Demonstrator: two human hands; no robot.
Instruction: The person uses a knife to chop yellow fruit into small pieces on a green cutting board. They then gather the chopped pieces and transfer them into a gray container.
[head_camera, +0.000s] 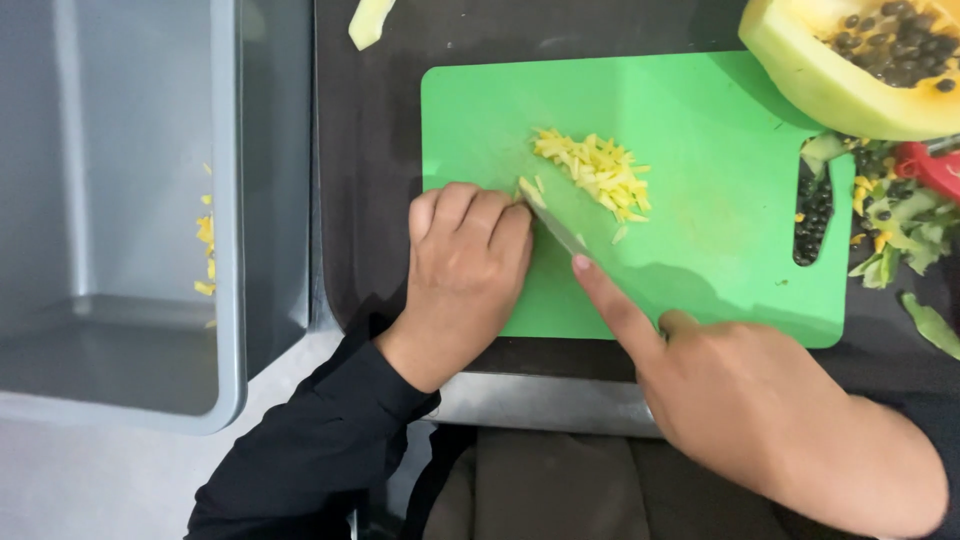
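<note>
A small piece of yellow fruit lies on the green board, pinned just under the curled fingertips of the left hand, whose fingers are folded tight and knuckled forward over it; most of the piece is hidden beneath them. The knife lies just to the right of those fingertips, its thin blade angled toward the piece, held by the right hand, closed round a handle that cannot be seen, with the forefinger stretched along the blade's back. Just beyond the fingertips sits a pile of cut strips. This looks like fine slicing, nearly at the end of the piece; the next cut would call for the left fingertips to draw back a little and stay tucked, since the blade is very close to them. Farther right are seeds and peelings and a halved papaya, cut off by the frame. Well to the left stands a grey tub with a few yellow bits inside.
</note>
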